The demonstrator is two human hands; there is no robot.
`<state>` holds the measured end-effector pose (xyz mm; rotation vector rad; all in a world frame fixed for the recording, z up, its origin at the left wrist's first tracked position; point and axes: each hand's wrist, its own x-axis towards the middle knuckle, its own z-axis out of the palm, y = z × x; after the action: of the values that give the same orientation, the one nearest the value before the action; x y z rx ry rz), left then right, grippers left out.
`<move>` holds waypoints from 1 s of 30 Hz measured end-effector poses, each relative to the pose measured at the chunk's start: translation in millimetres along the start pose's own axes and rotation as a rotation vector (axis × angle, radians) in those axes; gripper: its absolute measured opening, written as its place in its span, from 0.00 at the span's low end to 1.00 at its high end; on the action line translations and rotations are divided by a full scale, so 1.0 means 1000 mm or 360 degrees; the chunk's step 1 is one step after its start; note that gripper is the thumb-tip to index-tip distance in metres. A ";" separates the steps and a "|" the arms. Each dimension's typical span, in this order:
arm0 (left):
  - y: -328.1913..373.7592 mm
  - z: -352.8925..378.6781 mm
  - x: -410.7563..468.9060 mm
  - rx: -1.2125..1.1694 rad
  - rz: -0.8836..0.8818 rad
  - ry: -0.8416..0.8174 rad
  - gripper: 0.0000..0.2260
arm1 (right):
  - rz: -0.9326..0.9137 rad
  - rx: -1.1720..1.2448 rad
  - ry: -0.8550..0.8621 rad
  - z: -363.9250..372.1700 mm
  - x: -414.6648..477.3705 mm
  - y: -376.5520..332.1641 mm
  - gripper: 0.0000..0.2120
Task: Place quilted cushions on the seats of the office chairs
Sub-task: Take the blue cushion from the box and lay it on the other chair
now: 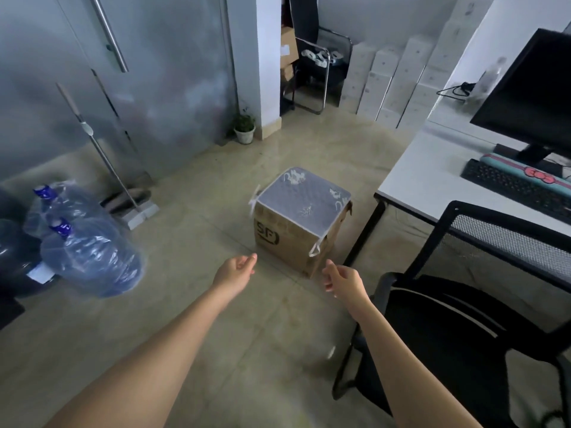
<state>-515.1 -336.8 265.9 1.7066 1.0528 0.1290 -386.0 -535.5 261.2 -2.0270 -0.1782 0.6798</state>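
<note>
A grey quilted cushion [304, 201] with white ties at its corners lies flat on top of a brown cardboard box [289, 245] standing on the floor in the middle of the view. My left hand [236, 270] is stretched out just short of the box's near left corner, fingers loosely curled and holding nothing. My right hand [343, 281] reaches toward the box's near right corner, also empty with fingers apart. A black office chair [448, 322] with a mesh back stands at the right; its dark seat is bare.
A white desk [432, 177] with a monitor [534, 97] and keyboard [516, 186] sits at the right. Two water jugs in plastic [89, 245] lie at the left, with a mop [102, 156] leaning behind. A potted plant [244, 126] and stacked white boxes [389, 81] stand at the back.
</note>
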 end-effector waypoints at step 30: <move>0.080 -0.006 0.326 -0.0178 -0.0061 -0.0178 0.10 | 0.0336 0.0003 0.0202 0.061 0.271 -0.063 0.19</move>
<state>-275.7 -109.2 204.5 1.5741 0.9771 0.0658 -183.2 -351.2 184.3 -2.0978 0.1126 0.6776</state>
